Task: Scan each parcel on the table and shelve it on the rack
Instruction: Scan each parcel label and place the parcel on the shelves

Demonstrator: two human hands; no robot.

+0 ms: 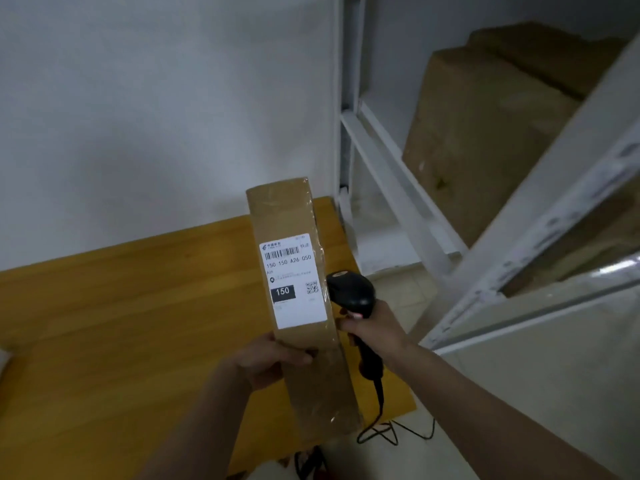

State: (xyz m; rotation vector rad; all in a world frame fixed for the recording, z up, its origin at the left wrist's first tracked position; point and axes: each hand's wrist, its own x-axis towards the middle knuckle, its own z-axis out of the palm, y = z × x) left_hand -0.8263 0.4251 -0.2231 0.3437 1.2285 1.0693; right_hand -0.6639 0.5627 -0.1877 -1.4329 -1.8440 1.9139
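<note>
Above the wooden surface, you hold a long brown cardboard parcel up off the wood, its length running away from you and tilted a little to the left at the far end. Your left hand grips the parcel low on its left side, thumb laid across the top face just beneath the white shipping label. The label faces up at you, showing a barcode, the line "150 150 A26 050", a black box reading "150" and a small QR code. Clear tape glints along the parcel's right edge and near end.

Your right hand is curled round the handle of a black barcode scanner. The scanner's head sits just beside the parcel's right edge, level with the lower part of the label, close enough that you cannot tell whether it touches the cardboard. Its black cable hangs from the handle and loops on the pale floor by the corner of the surface.

To your right stands the white metal rack, with large brown cartons on its shelf, blurred. A bare white wall rises behind the surface.
</note>
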